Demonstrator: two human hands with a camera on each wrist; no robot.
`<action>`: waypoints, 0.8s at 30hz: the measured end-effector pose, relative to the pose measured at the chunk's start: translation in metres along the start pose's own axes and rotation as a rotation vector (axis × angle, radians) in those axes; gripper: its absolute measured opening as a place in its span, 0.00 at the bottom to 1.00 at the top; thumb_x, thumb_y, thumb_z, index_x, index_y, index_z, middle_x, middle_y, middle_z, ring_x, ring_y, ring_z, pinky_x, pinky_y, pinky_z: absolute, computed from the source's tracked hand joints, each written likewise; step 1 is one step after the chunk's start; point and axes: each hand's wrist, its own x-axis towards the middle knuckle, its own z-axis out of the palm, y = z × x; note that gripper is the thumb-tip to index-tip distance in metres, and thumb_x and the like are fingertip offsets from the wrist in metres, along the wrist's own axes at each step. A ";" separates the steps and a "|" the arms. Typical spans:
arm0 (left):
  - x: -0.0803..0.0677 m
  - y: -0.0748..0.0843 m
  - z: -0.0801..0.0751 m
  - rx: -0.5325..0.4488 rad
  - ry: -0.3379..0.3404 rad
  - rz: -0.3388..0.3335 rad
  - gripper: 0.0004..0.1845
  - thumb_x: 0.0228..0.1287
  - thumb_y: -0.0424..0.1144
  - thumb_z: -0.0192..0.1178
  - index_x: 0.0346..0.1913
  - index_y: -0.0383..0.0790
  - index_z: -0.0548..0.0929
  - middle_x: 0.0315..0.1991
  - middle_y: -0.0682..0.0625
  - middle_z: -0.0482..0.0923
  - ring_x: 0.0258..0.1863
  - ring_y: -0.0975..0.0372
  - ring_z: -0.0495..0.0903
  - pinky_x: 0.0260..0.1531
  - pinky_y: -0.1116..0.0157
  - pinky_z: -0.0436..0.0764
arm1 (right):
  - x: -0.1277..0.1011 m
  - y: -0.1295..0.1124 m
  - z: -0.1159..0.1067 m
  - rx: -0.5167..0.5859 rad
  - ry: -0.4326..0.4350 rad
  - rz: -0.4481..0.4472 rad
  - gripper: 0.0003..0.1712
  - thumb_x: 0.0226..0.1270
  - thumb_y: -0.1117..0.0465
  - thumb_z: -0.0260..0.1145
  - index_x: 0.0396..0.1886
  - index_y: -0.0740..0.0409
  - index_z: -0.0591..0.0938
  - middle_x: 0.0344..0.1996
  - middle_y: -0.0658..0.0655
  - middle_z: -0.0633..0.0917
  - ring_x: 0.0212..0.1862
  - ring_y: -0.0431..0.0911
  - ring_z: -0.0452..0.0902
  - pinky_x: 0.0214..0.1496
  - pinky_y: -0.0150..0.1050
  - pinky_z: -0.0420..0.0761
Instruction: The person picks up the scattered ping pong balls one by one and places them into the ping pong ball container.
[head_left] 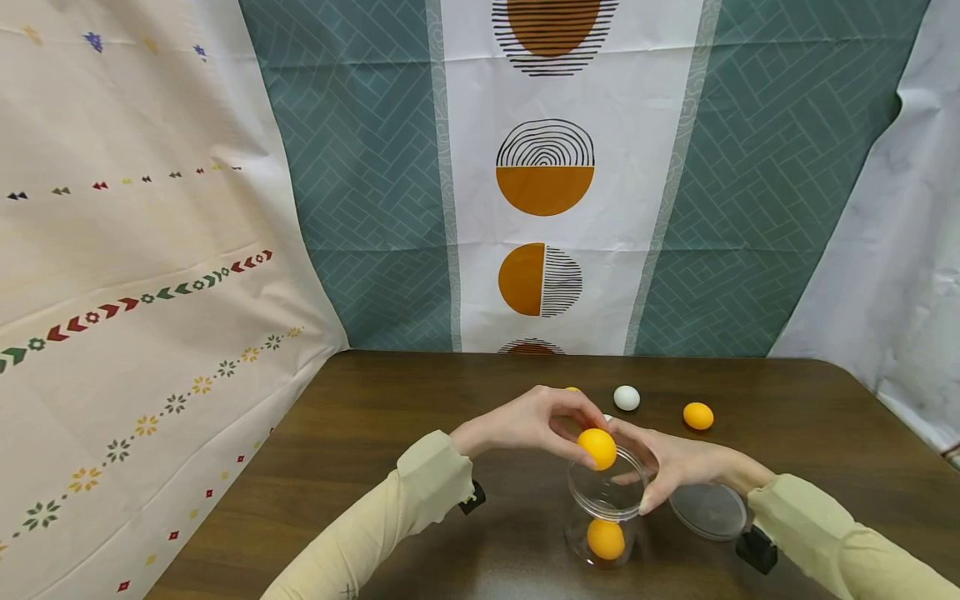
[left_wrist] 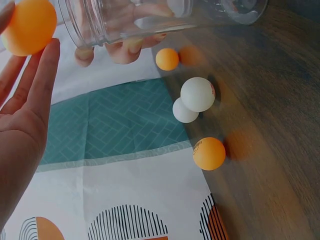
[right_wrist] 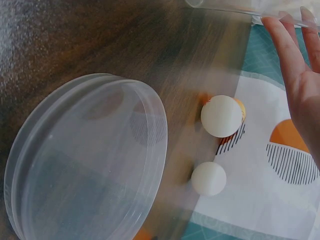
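My left hand [head_left: 564, 427] pinches an orange ball [head_left: 597, 448] in its fingertips, right above the mouth of a clear plastic jar [head_left: 604, 508]. The left wrist view shows the same ball [left_wrist: 29, 26] at my fingers [left_wrist: 40, 75], beside the jar's rim [left_wrist: 105, 22]. A second orange ball [head_left: 606, 539] lies at the bottom of the jar. From the right, my right hand [head_left: 654, 471] grips the jar near its rim, thumb in front and fingers behind. Its fingers [right_wrist: 295, 70] lie against the jar wall [right_wrist: 235, 6].
The jar's clear lid [head_left: 707, 510] [right_wrist: 85, 160] lies flat on the dark wooden table [head_left: 390, 425], right of the jar. Loose balls sit behind the hands: a white ball [head_left: 626, 397], an orange ball [head_left: 697, 415], more white ones [left_wrist: 198, 94] [right_wrist: 221, 116]. Patterned cloth hangs behind.
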 end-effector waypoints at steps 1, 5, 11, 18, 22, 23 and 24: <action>0.000 0.000 0.000 -0.001 0.000 0.000 0.19 0.47 0.22 0.65 0.45 0.26 0.76 0.40 0.48 0.74 0.40 0.64 0.77 0.40 0.63 0.76 | 0.000 0.000 0.000 0.002 0.000 -0.004 0.56 0.54 0.68 0.67 0.68 0.65 0.36 0.68 0.62 0.36 0.67 0.43 0.41 0.56 0.57 0.60; 0.000 -0.002 0.000 -0.016 -0.005 -0.002 0.19 0.47 0.21 0.65 0.45 0.27 0.76 0.40 0.49 0.74 0.40 0.64 0.77 0.40 0.63 0.76 | 0.000 0.000 0.000 0.009 0.002 0.002 0.55 0.53 0.69 0.67 0.68 0.65 0.36 0.68 0.61 0.36 0.67 0.42 0.41 0.56 0.55 0.61; 0.001 -0.004 0.000 -0.022 -0.015 -0.004 0.19 0.47 0.22 0.65 0.45 0.27 0.76 0.40 0.49 0.74 0.40 0.64 0.77 0.40 0.63 0.76 | -0.001 0.001 -0.001 0.014 0.016 0.020 0.55 0.53 0.68 0.68 0.68 0.63 0.39 0.68 0.60 0.38 0.67 0.45 0.41 0.56 0.56 0.61; 0.001 -0.002 0.000 0.000 -0.028 -0.009 0.18 0.48 0.22 0.65 0.45 0.27 0.76 0.40 0.49 0.74 0.40 0.64 0.77 0.40 0.64 0.76 | 0.000 0.000 0.000 0.014 0.002 0.000 0.56 0.53 0.68 0.68 0.68 0.65 0.36 0.68 0.60 0.37 0.67 0.44 0.41 0.56 0.55 0.61; 0.002 -0.009 0.001 0.004 -0.034 -0.002 0.19 0.47 0.22 0.65 0.45 0.28 0.76 0.41 0.49 0.74 0.40 0.64 0.76 0.40 0.64 0.76 | 0.000 0.000 0.000 0.000 -0.004 -0.015 0.56 0.53 0.69 0.67 0.68 0.65 0.36 0.68 0.61 0.37 0.67 0.43 0.41 0.56 0.55 0.61; 0.003 -0.012 0.001 0.006 -0.036 0.001 0.19 0.47 0.22 0.66 0.45 0.29 0.76 0.41 0.50 0.74 0.40 0.64 0.76 0.40 0.64 0.76 | 0.000 0.000 0.001 -0.002 -0.004 -0.015 0.56 0.53 0.69 0.67 0.68 0.64 0.37 0.68 0.60 0.37 0.67 0.43 0.41 0.56 0.55 0.61; 0.003 -0.015 0.001 0.005 -0.038 0.004 0.19 0.47 0.22 0.66 0.45 0.30 0.76 0.41 0.50 0.74 0.40 0.64 0.76 0.40 0.64 0.76 | 0.000 0.000 0.001 -0.006 -0.002 -0.014 0.54 0.53 0.68 0.67 0.68 0.64 0.38 0.68 0.60 0.38 0.67 0.44 0.41 0.56 0.55 0.61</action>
